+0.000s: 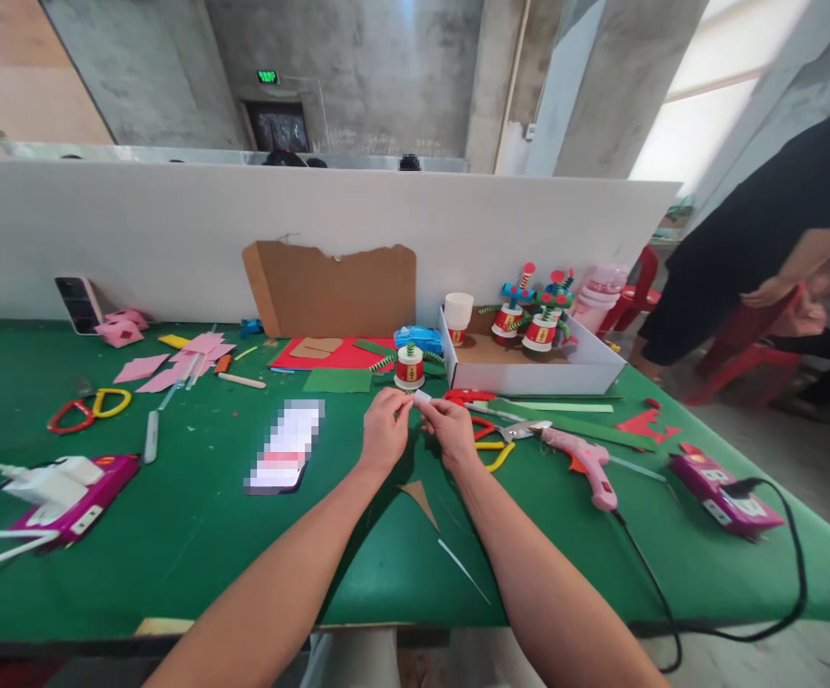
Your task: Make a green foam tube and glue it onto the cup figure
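Note:
Between my hands is a small white piece (421, 397), pinched by the fingertips over the green table. My left hand (384, 428) is closed with its thumb and forefinger at the piece's left side. On its right side, my right hand (449, 430) grips it with closed fingers. Just beyond the hands stands a red and white paper cup figure (410, 367) with green striped arms. Scissors with red and yellow handles (499, 455) lie right beside my right hand. A brown paper scrap (421, 503) and a thin white strip (463, 570) lie nearer me, between my forearms.
A white box (533, 376) holds cups and cup figures. A pink glue gun (586, 463) and a purple power strip (726, 495) lie right. Left are a phone (287, 444), pink paper (192, 361), more scissors (72, 417) and another power strip (92, 497). A person (765, 210) stands at far right.

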{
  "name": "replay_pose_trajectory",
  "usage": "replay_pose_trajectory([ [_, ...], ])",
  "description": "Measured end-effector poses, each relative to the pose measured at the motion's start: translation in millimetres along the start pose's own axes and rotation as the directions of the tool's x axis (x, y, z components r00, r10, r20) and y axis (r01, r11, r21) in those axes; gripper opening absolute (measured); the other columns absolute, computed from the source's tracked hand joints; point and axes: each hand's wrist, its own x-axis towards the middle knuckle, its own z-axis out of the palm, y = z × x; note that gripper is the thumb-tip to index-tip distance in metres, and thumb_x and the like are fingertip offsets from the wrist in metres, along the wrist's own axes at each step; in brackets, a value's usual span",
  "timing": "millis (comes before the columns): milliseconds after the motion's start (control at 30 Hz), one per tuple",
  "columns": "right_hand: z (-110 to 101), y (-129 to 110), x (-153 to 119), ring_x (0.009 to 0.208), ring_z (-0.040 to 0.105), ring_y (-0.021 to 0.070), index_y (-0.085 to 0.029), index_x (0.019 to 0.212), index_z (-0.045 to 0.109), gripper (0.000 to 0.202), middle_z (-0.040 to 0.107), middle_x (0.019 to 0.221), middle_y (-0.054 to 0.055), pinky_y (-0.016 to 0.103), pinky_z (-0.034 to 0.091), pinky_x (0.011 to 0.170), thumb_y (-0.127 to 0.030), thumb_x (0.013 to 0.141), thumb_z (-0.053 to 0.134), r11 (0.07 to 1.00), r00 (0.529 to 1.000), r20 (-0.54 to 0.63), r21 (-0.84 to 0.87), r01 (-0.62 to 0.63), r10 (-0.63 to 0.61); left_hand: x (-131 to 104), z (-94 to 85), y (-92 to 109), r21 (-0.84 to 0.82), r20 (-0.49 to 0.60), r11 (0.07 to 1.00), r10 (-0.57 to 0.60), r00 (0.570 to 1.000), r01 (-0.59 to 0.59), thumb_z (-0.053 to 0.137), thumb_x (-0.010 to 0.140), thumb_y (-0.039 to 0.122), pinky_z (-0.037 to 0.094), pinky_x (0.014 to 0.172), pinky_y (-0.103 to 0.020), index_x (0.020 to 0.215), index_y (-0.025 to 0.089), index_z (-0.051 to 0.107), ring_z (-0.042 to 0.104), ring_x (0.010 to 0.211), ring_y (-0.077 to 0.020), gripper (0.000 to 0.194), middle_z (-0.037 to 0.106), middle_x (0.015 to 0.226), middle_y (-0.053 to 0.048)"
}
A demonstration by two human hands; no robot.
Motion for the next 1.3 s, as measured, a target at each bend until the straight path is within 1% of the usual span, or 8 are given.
replay_pose_trajectory([
  [100, -1.3, 0.3, 0.8, 0.038, 0.036, 0.0046, -0.015, 0.052, 0.06, 0.031, 0.046, 0.042, -0.006, 0.022, 0.036, 0.044, -0.043, 0.051, 0.075, 1.0, 1.0, 0.008, -0.005, 0.006, -0.006, -1.5, 2.2, -0.1, -0.027, -0.009, 0.999, -0.019, 1.0, 0.019, 0.051, 0.083, 0.015, 0.047, 0.073, -0.027, 0.078, 0.017, 0.067, 0.058, 0.077, -0.0154, 0.017, 0.063, 0.079, -0.005],
  [200, -1.9, 0.7, 2.5, 0.039, 0.036, 0.0047, -0.015, 0.056, 0.062, 0.031, 0.047, 0.044, -0.006, 0.023, 0.039, 0.045, -0.044, 0.052, 0.073, 1.0, 1.0, 0.012, -0.014, 0.004, -0.004, 1.3, 1.0, -1.8, -0.136, 0.02, 0.981, -0.137, 0.99, 0.139, 0.053, 0.082, 0.019, 0.046, 0.071, -0.025, 0.078, 0.017, 0.068, 0.059, 0.075, -0.0149, 0.016, 0.064, 0.08, -0.005],
  [367, -1.2, 1.4, 3.9, 0.042, 0.038, 0.0061, -0.015, 0.066, 0.066, 0.03, 0.051, 0.05, -0.005, 0.024, 0.041, 0.047, -0.044, 0.056, 0.07, 0.996, 0.999, 0.028, -0.084, 0.029, -0.027, 10.1, -3.6, -7.2, -0.261, 0.092, 0.873, -0.403, 0.911, 0.412, 0.06, 0.075, 0.034, 0.043, 0.062, -0.023, 0.073, 0.016, 0.067, 0.055, 0.064, -0.013, 0.019, 0.063, 0.07, -0.002],
  [500, -1.5, 1.7, 3.9, 0.044, 0.042, 0.0079, -0.017, 0.065, 0.062, 0.028, 0.053, 0.052, -0.005, 0.023, 0.042, 0.046, -0.042, 0.057, 0.07, 0.993, 0.998, 0.042, -0.109, 0.048, -0.044, 12.5, -4.7, -7.7, -0.288, 0.175, 0.831, -0.443, 0.879, 0.476, 0.065, 0.066, 0.037, 0.039, 0.058, -0.023, 0.064, 0.016, 0.064, 0.05, 0.058, -0.012, 0.021, 0.059, 0.06, 0.001],
  [667, -3.4, 0.9, 6.6, 0.041, 0.04, 0.0071, -0.018, 0.064, 0.06, 0.031, 0.054, 0.053, -0.004, 0.024, 0.042, 0.047, -0.048, 0.063, 0.066, 0.991, 0.995, -0.011, -0.089, 0.098, -0.099, 11.5, -4.5, -6.1, -0.346, 0.182, 0.754, -0.53, 0.828, 0.558, 0.065, 0.063, 0.038, 0.033, 0.053, -0.023, 0.063, 0.016, 0.064, 0.044, 0.053, -0.0104, 0.022, 0.054, 0.054, 0.003],
  [833, -1.4, -1.4, 3.1, 0.041, 0.038, 0.0072, -0.017, 0.065, 0.062, 0.041, 0.052, 0.054, -0.004, 0.024, 0.04, 0.044, -0.058, 0.065, 0.061, 0.994, 0.998, -0.002, -0.094, 0.062, -0.063, 11.0, -5.2, -4.9, -0.359, 0.178, 0.745, -0.537, 0.825, 0.562, 0.066, 0.063, 0.041, 0.029, 0.05, -0.023, 0.063, 0.016, 0.065, 0.04, 0.051, -0.0099, 0.025, 0.05, 0.05, 0.003],
  [1000, -2.3, -0.4, 0.5, 0.047, 0.038, 0.0088, -0.017, 0.06, 0.06, 0.037, 0.051, 0.053, -0.003, 0.022, 0.032, 0.043, -0.052, 0.059, 0.068, 0.963, 0.99, 0.017, -0.23, 0.142, -0.142, 9.0, -3.2, -2.7, -0.422, 0.231, 0.74, -0.47, 0.852, 0.523, 0.065, 0.064, 0.038, 0.033, 0.054, -0.023, 0.062, 0.015, 0.065, 0.043, 0.054, -0.0101, 0.023, 0.053, 0.054, 0.003],
  [1300, -4.4, 1.5, 5.1, 0.047, 0.038, 0.0091, -0.017, 0.059, 0.059, 0.033, 0.049, 0.052, -0.003, 0.022, 0.032, 0.044, -0.049, 0.062, 0.062, 0.954, 0.988, 0.026, -0.257, 0.153, -0.151, 8.9, -2.6, -6.4, -0.415, 0.269, 0.744, -0.45, 0.852, 0.524, 0.066, 0.062, 0.038, 0.038, 0.057, -0.024, 0.065, 0.016, 0.064, 0.048, 0.056, -0.0113, 0.023, 0.059, 0.06, 0.001],
])
